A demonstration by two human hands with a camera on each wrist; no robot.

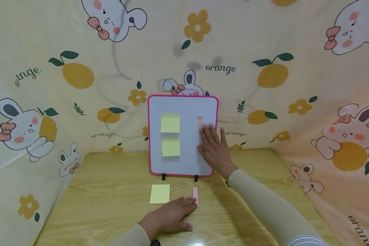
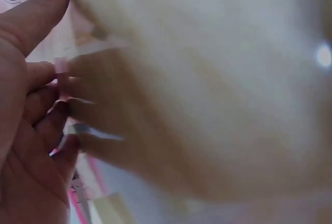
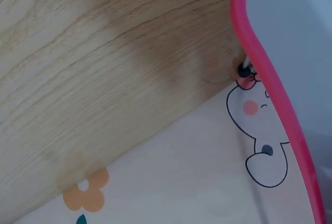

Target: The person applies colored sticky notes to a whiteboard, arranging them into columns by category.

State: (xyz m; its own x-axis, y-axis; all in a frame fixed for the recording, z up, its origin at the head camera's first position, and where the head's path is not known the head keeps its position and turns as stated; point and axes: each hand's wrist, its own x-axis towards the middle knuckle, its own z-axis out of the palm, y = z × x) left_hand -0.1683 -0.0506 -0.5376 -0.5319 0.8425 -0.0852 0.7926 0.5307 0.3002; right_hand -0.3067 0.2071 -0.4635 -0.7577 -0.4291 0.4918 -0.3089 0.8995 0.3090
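Note:
A small whiteboard with a pink frame stands upright on the table. On its left side are two yellow sticky notes, an upper one and a lower one. My right hand lies with extended fingers against the board's right side, its fingertips partly covering a pale pink paper strip. On the table, my left hand rests palm down, fingertips touching a narrow pink sticky-note pad. Left of that pad lies a yellow sticky-note pad. The right wrist view shows the board's pink frame but no fingers.
The board has black feet on the wood-grain table. Behind and at both sides hangs a patterned cloth with rabbits, oranges and flowers. My right forearm reaches across the table's right part.

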